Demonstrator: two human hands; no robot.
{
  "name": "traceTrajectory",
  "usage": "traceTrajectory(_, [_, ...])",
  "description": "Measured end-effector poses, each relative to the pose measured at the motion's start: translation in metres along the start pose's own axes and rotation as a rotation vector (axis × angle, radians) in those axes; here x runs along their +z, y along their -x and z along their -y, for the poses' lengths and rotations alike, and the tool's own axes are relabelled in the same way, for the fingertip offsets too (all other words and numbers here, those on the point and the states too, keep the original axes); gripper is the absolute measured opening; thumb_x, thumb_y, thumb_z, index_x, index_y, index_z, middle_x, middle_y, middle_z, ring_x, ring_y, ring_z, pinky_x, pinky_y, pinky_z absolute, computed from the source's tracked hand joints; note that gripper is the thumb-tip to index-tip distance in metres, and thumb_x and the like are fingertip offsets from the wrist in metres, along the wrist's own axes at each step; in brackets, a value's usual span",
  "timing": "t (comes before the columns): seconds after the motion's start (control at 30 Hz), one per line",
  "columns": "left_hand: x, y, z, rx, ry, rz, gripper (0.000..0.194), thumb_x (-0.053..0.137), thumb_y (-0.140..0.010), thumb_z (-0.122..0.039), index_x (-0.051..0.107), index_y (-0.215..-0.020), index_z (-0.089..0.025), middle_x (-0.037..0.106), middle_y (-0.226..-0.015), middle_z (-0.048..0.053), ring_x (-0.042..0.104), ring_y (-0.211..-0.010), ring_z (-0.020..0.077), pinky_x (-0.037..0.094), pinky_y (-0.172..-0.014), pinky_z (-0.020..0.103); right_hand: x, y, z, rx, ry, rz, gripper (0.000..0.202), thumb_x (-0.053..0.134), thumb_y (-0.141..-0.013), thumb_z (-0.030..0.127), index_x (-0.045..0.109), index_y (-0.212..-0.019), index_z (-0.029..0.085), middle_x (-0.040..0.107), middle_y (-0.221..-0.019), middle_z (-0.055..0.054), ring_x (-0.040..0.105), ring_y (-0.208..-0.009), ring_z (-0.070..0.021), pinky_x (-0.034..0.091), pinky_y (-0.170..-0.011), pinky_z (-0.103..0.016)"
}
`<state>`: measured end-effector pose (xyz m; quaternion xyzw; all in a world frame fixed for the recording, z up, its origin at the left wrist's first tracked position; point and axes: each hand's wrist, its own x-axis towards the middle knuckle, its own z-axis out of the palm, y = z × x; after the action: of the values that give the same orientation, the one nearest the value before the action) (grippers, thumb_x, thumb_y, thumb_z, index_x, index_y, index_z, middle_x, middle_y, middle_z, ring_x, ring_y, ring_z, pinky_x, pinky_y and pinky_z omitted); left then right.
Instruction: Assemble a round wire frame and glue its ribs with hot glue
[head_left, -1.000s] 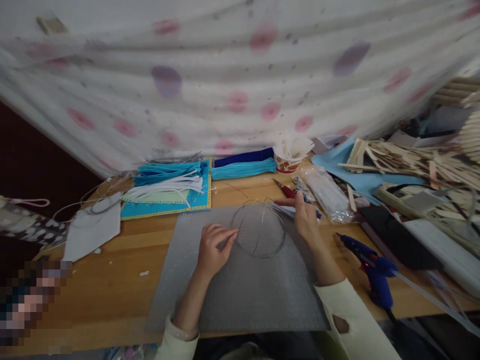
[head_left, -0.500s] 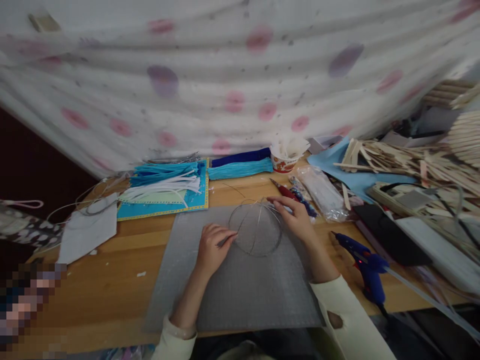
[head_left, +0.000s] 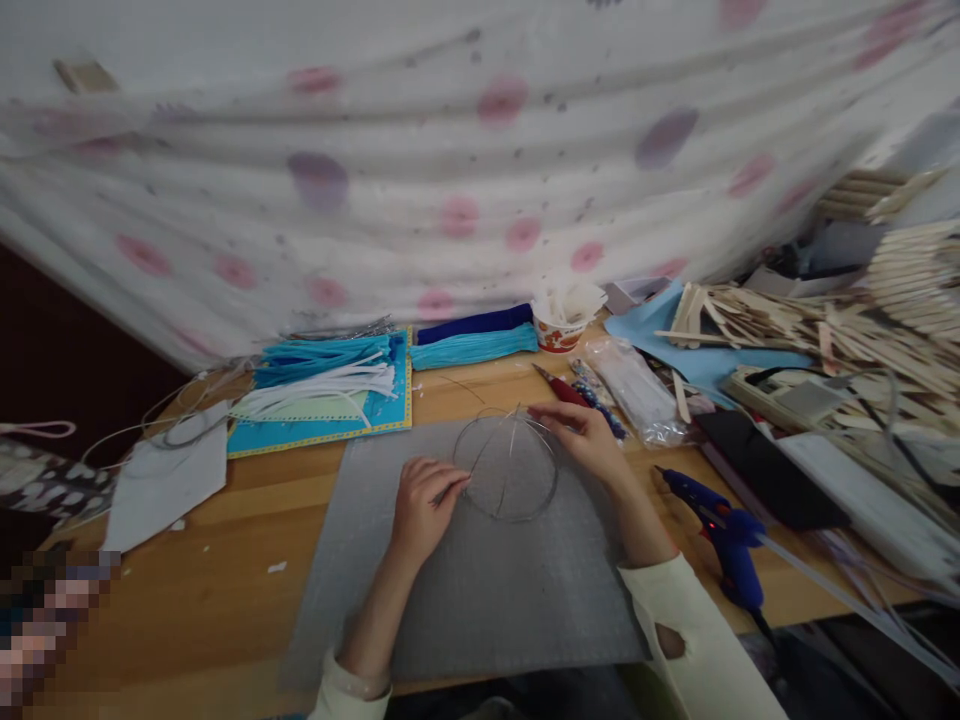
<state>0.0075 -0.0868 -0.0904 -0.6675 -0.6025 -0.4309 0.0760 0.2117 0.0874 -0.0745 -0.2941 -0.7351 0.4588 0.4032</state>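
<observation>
A round frame of thin wire [head_left: 517,518], with wires crossing inside its ring, is held over the grey cutting mat [head_left: 480,610]. My left hand [head_left: 426,502] pinches the ring's left side between thumb and fingertips. At the upper right of the frame, where several wire ends meet, my right hand [head_left: 581,437] is closed on the wire with its fingertips. Just beyond that hand lies a red-handled pointed tool [head_left: 561,386], partly hidden by the fingers.
Bundles of blue and white pipe cleaners [head_left: 322,380] lie back left on a blue board [head_left: 390,420]. A paper cup [head_left: 561,335] stands behind. To the right are a blue glue gun [head_left: 716,535], a black phone [head_left: 769,468] and piled wooden sticks [head_left: 780,325].
The view has shifted slightly, so most things sit a little further left and lower. Both hands keep their grip on the wire frame, which has turned slightly.
</observation>
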Motion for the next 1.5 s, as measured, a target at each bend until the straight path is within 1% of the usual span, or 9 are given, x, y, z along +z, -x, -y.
traceTrajectory(0.17, [0.0, -0.001, 0.0, 0.021, -0.011, -0.019, 0.012, 0.063, -0.091, -0.024, 0.072, -0.084, -0.023, 0.076, -0.078, 0.001, 0.067, -0.074, 0.0178, 0.048, -0.076, 0.034, -0.001, -0.002, -0.004, 0.019, -0.037, -0.002, 0.025, 0.068, -0.081, 0.035, 0.078, -0.096, 0.02, 0.078, -0.099, -0.01, 0.073, -0.095, -0.026, 0.056, -0.091, -0.042])
traceTrajectory(0.33, [0.001, 0.0, 0.0, 0.03, -0.001, -0.034, 0.009, 0.065, -0.09, -0.021, 0.073, -0.085, -0.023, 0.076, -0.078, 0.0, 0.067, -0.074, 0.018, 0.047, -0.076, 0.034, -0.002, -0.002, -0.009, 0.027, -0.017, -0.02, 0.022, 0.07, -0.078, 0.034, 0.079, -0.093, 0.02, 0.078, -0.096, -0.01, 0.073, -0.094, -0.0264, 0.055, -0.091, -0.042])
traceTrajectory(0.5, [0.001, 0.001, 0.001, 0.022, 0.02, -0.02, 0.008, 0.067, -0.088, -0.02, 0.072, -0.084, -0.023, 0.075, -0.077, 0.0, 0.067, -0.074, 0.0177, 0.047, -0.076, 0.034, -0.001, -0.003, -0.011, 0.037, -0.027, -0.042, 0.024, 0.073, -0.075, 0.036, 0.08, -0.091, 0.02, 0.078, -0.095, -0.01, 0.073, -0.091, -0.0267, 0.056, -0.089, -0.042])
traceTrajectory(0.63, [0.001, 0.003, 0.0, 0.003, 0.033, -0.012, 0.008, 0.068, -0.086, -0.017, 0.072, -0.086, -0.023, 0.075, -0.079, 0.0, 0.067, -0.076, 0.0176, 0.048, -0.077, 0.034, 0.0, -0.003, -0.009, 0.037, -0.023, -0.049, 0.025, 0.071, -0.076, 0.038, 0.08, -0.091, 0.02, 0.078, -0.094, -0.01, 0.073, -0.091, -0.0266, 0.055, -0.089, -0.041])
traceTrajectory(0.8, [0.001, 0.005, -0.001, -0.023, 0.048, -0.006, 0.006, 0.068, -0.087, -0.022, 0.072, -0.09, -0.023, 0.076, -0.084, 0.002, 0.068, -0.079, 0.0189, 0.049, -0.078, 0.035, 0.002, -0.002, -0.008, 0.02, -0.009, -0.067, 0.022, 0.069, -0.077, 0.036, 0.08, -0.09, 0.021, 0.079, -0.093, -0.008, 0.073, -0.09, -0.0263, 0.056, -0.089, -0.041])
traceTrajectory(1.13, [0.002, 0.004, 0.0, -0.005, 0.038, -0.003, 0.007, 0.067, -0.087, -0.019, 0.073, -0.088, -0.023, 0.076, -0.08, 0.001, 0.068, -0.075, 0.018, 0.05, -0.075, 0.033, 0.001, -0.003, -0.007, -0.002, 0.005, -0.063, 0.022, 0.068, -0.079, 0.037, 0.08, -0.089, 0.021, 0.078, -0.093, -0.009, 0.073, -0.089, -0.0264, 0.056, -0.087, -0.041])
traceTrajectory(1.5, [0.003, 0.005, 0.001, 0.007, 0.038, 0.021, 0.007, 0.067, -0.088, -0.019, 0.072, -0.088, -0.023, 0.075, -0.079, 0.001, 0.066, -0.075, 0.0171, 0.049, -0.075, 0.034, -0.001, -0.002, -0.008, -0.007, 0.017, -0.065, 0.024, 0.068, -0.08, 0.04, 0.08, -0.088, 0.02, 0.078, -0.092, -0.01, 0.073, -0.088, -0.0262, 0.056, -0.086, -0.04])
